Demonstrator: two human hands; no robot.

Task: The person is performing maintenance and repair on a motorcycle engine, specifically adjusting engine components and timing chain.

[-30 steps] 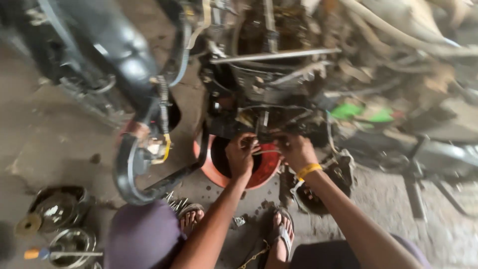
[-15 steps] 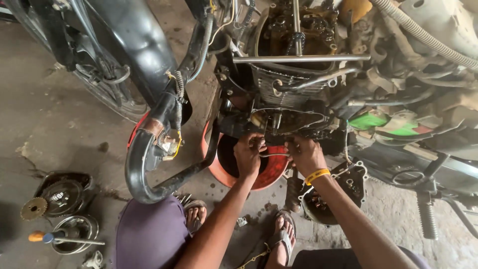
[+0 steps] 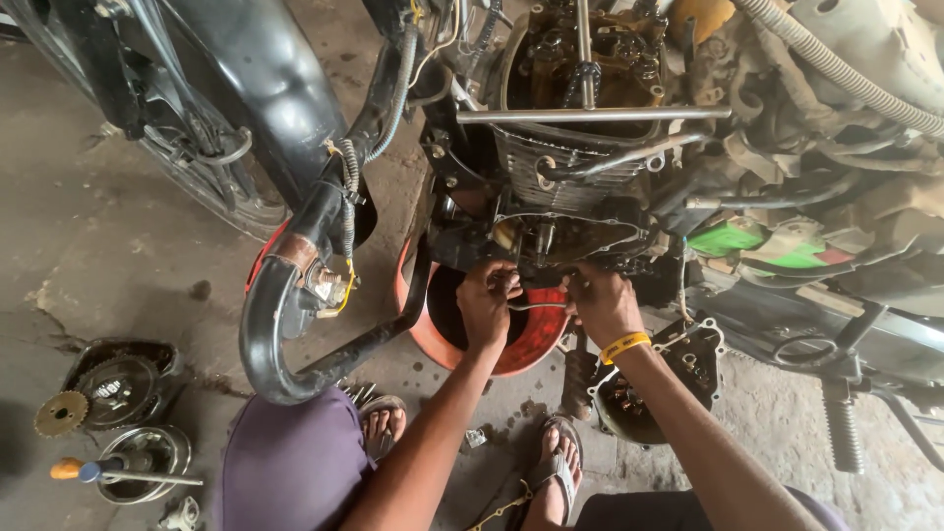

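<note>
At the far left, on the stained concrete floor (image 3: 108,246), lie a small sprocket (image 3: 61,414), a round cover with a gear in it (image 3: 118,374) and a screwdriver with an orange handle (image 3: 79,470), its shaft pointing right across a metal bowl (image 3: 147,462). Next comes a curved black exhaust pipe (image 3: 270,334), bending from the floor up toward the motorcycle frame.

The left hand (image 3: 487,305) reaches up from the lower middle, forearm slanting up and right, fingers curled tight against the underside of the engine (image 3: 575,211); whether they pinch a small part I cannot tell. A thin bent wire (image 3: 536,306) runs roughly level between the two hands, its long axis left to right, just below the engine and above an orange basin (image 3: 442,344) that sits under it. The right hand (image 3: 602,303), with a yellow band (image 3: 624,345) at the wrist, has its fingers bent around the wire's right end. Sandalled feet rest on the floor below. To the right, a dark engine cover (image 3: 654,383) lies on the ground.
</note>
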